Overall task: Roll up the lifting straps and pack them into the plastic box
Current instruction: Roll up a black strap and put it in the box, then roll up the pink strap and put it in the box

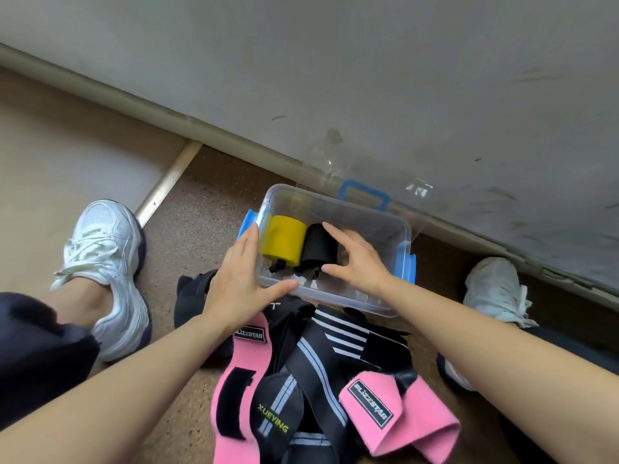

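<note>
While loose pink and black straps [321,380] lie heaped nearest on the floor, worth steadying the plastic box [385,229] with the left hand [244,283], spread on its near-left corner, and seating the black roll [318,246], cupped loosely by the right hand [358,259], beside the yellow roll [283,239]; both axes run near-to-far.

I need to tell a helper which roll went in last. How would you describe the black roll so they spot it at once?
Find the clear plastic box with blue latches by the wall. Two rolled straps sit inside, side by side. The black rolled strap is beside the yellow roll, under the right hand.
</note>
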